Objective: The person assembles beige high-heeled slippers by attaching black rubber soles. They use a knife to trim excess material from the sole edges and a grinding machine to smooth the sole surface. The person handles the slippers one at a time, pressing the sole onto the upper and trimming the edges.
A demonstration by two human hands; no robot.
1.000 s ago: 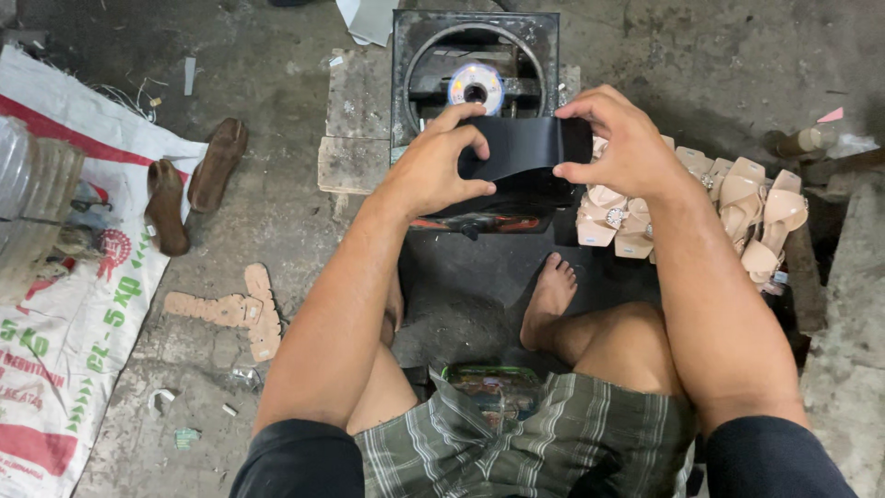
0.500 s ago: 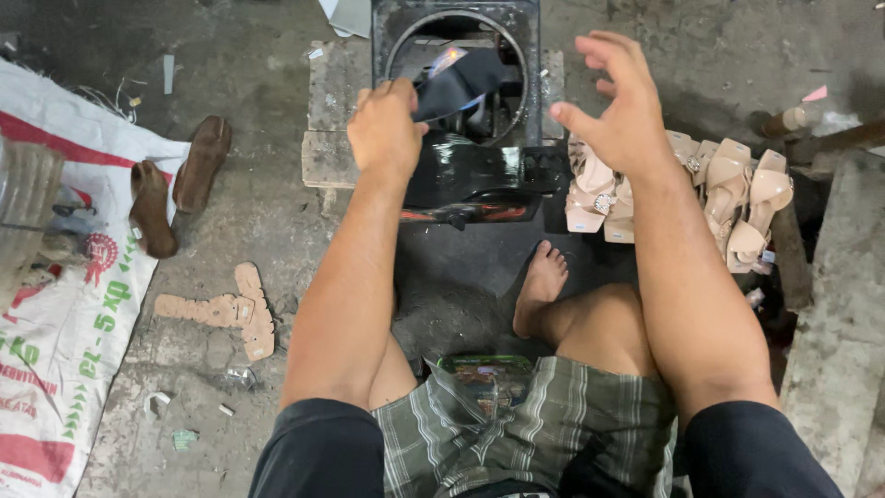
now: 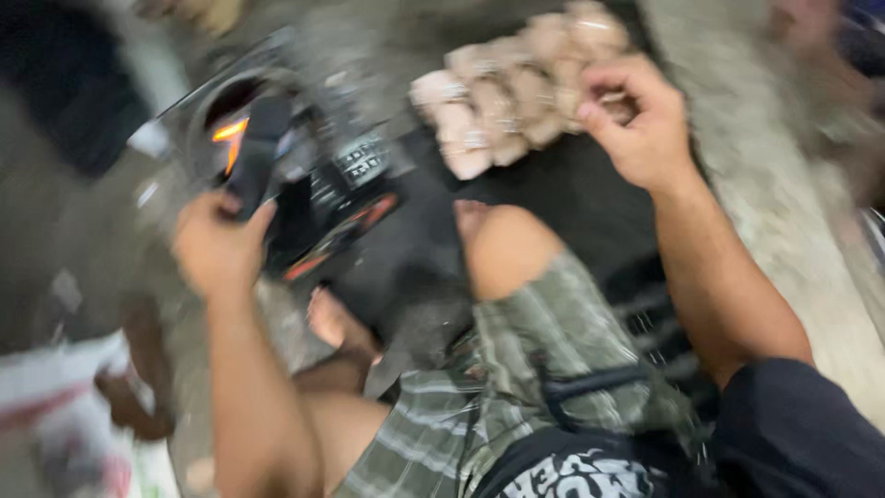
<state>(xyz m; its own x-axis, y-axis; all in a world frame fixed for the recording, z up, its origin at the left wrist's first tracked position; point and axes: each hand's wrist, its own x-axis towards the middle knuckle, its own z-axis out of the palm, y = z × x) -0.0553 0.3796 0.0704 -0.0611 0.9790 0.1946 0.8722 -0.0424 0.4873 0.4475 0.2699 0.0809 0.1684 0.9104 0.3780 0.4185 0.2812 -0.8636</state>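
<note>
The picture is blurred by head motion. My left hand (image 3: 219,247) is shut on a black flat piece (image 3: 255,152), held upright over a black machine housing (image 3: 346,198) with a round opening. My right hand (image 3: 638,118) is out at the upper right with its fingers curled at the edge of a pile of pale wooden shoe-sole blanks (image 3: 512,97); whether it grips one I cannot tell. My knee (image 3: 502,247) and bare foot (image 3: 334,318) lie between the arms, over a black mat (image 3: 572,198).
A grey concrete ledge (image 3: 784,203) runs along the right. At the lower left lie a white printed sack (image 3: 64,387) and a brown sandal (image 3: 138,406), both smeared. I wear plaid shorts (image 3: 544,360).
The view has swung and tilted right. My left hand has kept the black piece and moved left of the machine. My right hand has left the machine and gone to the wooden blanks.
</note>
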